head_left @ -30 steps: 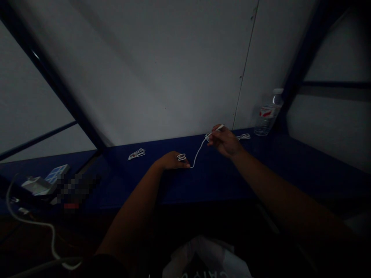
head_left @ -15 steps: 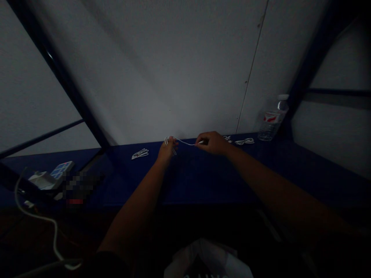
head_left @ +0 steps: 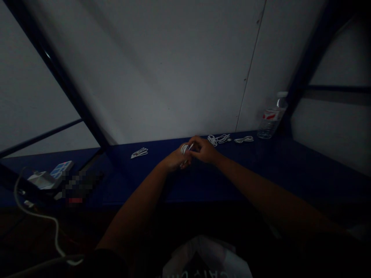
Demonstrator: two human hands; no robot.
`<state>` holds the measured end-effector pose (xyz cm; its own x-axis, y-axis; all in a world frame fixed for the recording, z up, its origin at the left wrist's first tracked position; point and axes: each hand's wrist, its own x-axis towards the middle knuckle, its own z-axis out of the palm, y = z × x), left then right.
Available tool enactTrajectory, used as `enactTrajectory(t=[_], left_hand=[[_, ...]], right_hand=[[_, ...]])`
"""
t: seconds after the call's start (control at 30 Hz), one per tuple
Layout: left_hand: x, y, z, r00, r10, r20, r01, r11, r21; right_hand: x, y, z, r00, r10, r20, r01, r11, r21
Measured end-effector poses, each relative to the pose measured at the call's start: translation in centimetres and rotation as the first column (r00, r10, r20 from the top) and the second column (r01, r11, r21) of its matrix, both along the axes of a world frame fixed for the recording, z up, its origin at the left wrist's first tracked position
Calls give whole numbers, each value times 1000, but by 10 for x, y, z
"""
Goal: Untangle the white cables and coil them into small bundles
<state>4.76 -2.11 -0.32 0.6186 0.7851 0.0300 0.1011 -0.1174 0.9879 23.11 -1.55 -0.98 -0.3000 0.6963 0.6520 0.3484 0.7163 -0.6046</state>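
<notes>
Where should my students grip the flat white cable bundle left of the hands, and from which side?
Pinch the white cable bundle across its middle, coming from above on the near side. It lies flat in long, narrow loops on the blue bench top, so a pinch there should probably gather every strand, within easy reach of the left hand.

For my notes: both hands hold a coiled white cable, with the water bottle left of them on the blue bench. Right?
Wrong side: the head view shows the water bottle on the blue bench right of the left hand and right hand holding the coiled white cable.
</notes>
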Motion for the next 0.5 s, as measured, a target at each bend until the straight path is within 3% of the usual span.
enactTrajectory(t=[0.07, 0.2, 0.37, 0.5], left_hand=[[-1, -3, 3, 997, -74, 6, 74, 997, 36], [-4, -3, 4, 983, -181, -25, 179, 982, -53], [-4, -1, -3, 964, -238, -116, 219, 963, -158], [-2, 0, -6, 973, -225, -59, 212, 961, -178]], right_hand=[[1, 0, 0, 999, -8, 32, 4, 993, 120], [2, -5, 2, 975, 113, 189, -167, 939, 300], [-4, -12, 2, 923, 68, 378, -202, 923, 328], [-10, -16, 2, 904, -25, 427, -120, 944, 308]])
